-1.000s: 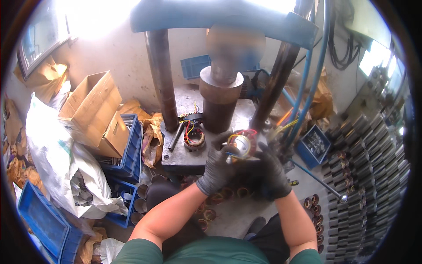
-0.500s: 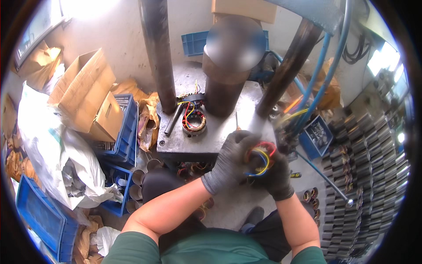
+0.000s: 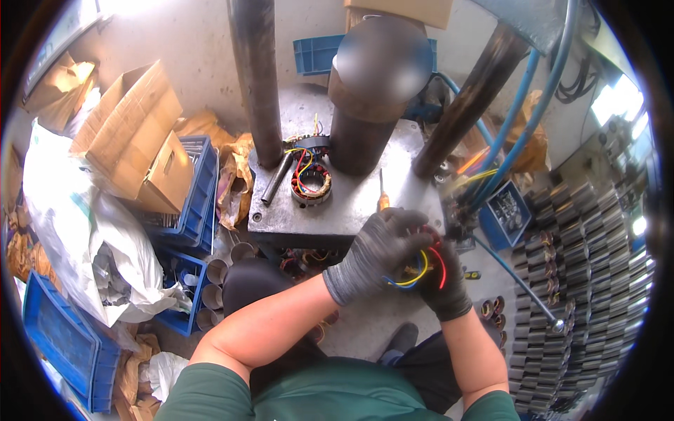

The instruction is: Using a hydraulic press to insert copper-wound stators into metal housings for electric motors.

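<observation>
Both my hands wear dark grey gloves and meet in front of the press table's near right edge. Between them is a wound motor stator (image 3: 415, 265), mostly hidden by my fingers, with red, yellow and blue wires hanging out. My left hand (image 3: 375, 245) is closed on its left side, blurred at the fingertips. My right hand (image 3: 448, 286) grips it from the right and below. On the metal press table (image 3: 337, 217) stand another stator (image 3: 311, 193) with coloured wires and a dark ring-shaped part (image 3: 314, 142) behind it. A short metal rod (image 3: 278, 180) and an orange-handled screwdriver (image 3: 383, 198) lie there too.
A thick press ram (image 3: 365, 126) and two dark columns (image 3: 256, 84) rise from the table. Stacked metal cores (image 3: 554, 316) fill the right side. Blue crates (image 3: 70, 344), a cardboard box (image 3: 130, 133) and a white sack (image 3: 70, 224) crowd the left. Blue hoses (image 3: 523, 133) hang at right.
The stator has been turned between my hands, so its red wire now hangs down on the right. My left hand has shifted slightly, and more of the screwdriver shows.
</observation>
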Tool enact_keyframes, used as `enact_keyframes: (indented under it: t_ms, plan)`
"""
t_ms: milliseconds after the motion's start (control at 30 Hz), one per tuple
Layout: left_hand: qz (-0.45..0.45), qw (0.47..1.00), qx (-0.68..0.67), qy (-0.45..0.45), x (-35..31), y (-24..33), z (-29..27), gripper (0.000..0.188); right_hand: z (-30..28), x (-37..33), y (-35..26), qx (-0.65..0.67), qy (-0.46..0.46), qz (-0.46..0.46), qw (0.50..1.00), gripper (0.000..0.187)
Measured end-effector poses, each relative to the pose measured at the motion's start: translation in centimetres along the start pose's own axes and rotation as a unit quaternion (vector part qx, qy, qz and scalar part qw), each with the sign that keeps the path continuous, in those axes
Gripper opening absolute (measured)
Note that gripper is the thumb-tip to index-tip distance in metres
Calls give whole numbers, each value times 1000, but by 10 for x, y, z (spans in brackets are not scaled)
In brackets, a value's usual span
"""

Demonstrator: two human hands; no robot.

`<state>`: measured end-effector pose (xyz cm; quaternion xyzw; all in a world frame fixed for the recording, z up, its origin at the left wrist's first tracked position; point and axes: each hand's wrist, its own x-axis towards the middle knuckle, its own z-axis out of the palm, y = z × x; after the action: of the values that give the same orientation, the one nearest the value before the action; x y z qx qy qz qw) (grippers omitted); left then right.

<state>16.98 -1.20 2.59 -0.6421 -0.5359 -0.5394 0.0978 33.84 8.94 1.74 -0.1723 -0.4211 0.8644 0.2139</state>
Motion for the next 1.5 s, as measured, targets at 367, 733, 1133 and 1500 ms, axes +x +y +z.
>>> enact_keyframes:
  t_ms: [367,733,1133,1500]
  plan:
    - [2,997,46,-62,5,0,-5,38,21,-1,-7,-51,-6,-2,999,81]
    - [-269,936,-221,-50,-3,0,-9,57,16,1,-14,-126,4,3,992,76]
    - [-312,928,-175,-106,2,-4,-6,56,7,0,-6,-139,23,-19,990,92]
    - [-361,914,-108,-152,7,-8,-3,52,18,1,-7,-107,-2,29,994,81]
